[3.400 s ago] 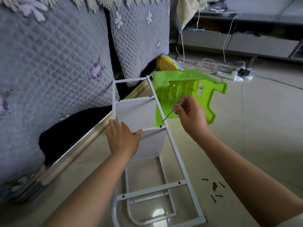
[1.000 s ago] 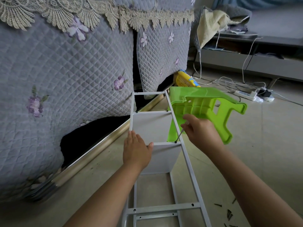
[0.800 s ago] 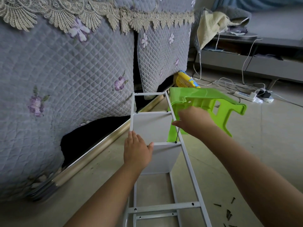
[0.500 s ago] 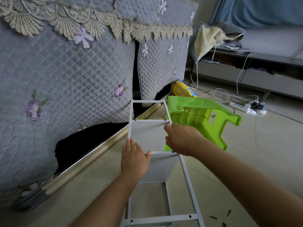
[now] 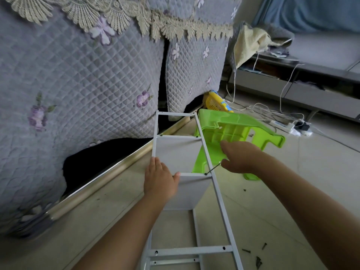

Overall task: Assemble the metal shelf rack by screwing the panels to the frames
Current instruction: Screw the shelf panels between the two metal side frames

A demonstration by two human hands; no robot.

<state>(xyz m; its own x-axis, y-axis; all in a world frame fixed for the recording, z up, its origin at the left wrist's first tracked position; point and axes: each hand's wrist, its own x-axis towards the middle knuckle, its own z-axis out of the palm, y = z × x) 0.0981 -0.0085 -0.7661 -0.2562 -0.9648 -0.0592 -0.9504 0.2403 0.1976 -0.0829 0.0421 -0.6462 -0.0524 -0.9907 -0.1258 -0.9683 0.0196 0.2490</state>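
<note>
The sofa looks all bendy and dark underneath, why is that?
In the head view, the wide-angle lens curves the quilted sofa cover near the picture's edges; the gap under the sofa lies in deep shadow; the sofa's metal trim catches a bright glare; the white rack frame stays fairly sharp.

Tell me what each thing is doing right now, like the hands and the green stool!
left hand: flat on the panel's edge, fingers straight.
right hand: holds the screwdriver.
screwdriver: tilted, tip at a screw hole in the frame.
panel: standing between the frame rails.
frame: lying on its side.
green stool: tipped over.
loose screws: scattered on the floor.
</note>
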